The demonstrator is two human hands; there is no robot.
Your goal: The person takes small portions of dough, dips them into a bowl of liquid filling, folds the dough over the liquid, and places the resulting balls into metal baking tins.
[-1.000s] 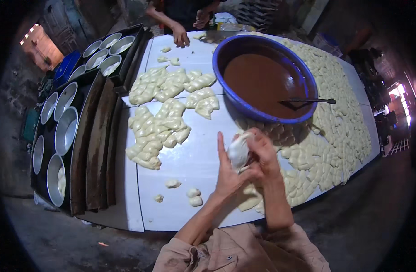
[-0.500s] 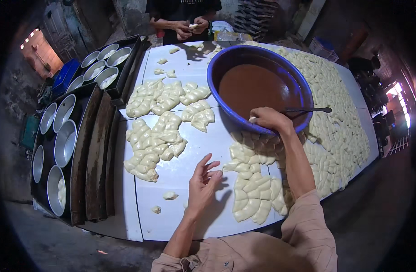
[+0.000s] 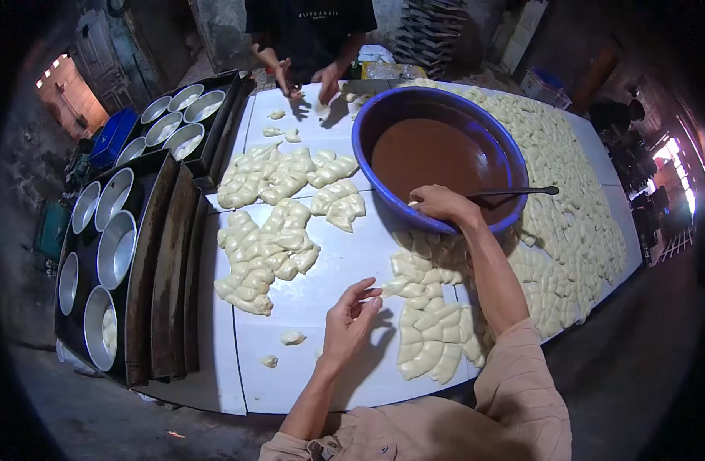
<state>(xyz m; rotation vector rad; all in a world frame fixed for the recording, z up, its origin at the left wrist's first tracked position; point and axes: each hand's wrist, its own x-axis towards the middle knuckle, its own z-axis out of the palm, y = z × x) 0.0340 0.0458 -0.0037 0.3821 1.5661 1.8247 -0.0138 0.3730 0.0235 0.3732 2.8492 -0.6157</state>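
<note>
My right hand [image 3: 443,206] is over the near rim of a blue plastic basin [image 3: 365,157] of brown filling [image 3: 422,150]. Its fingers are closed around a small pale piece of dough [image 3: 413,203], mostly hidden by the hand. Low above the white tabletop, my left hand [image 3: 349,324] is empty, its fingers slightly bent and apart. Those fingertips are close to the corner of a sheet of pale, glossy dough pieces [image 3: 429,334]. A dark-handled utensil [image 3: 521,190] rests across the basin's right rim.
More dough pieces cover the table's right side [image 3: 564,192] and form clusters [image 3: 264,246] left of centre. Dark trays [image 3: 84,323] along the left edge hold round metal tins [image 3: 117,250], some with dough inside. Across the table, a co-worker's hands [image 3: 310,81] hover near dough scraps.
My right hand has shifted slightly left along the basin rim. My left hand's fingers have drawn a little closer together. The co-worker's hands have separated and lowered toward the table.
</note>
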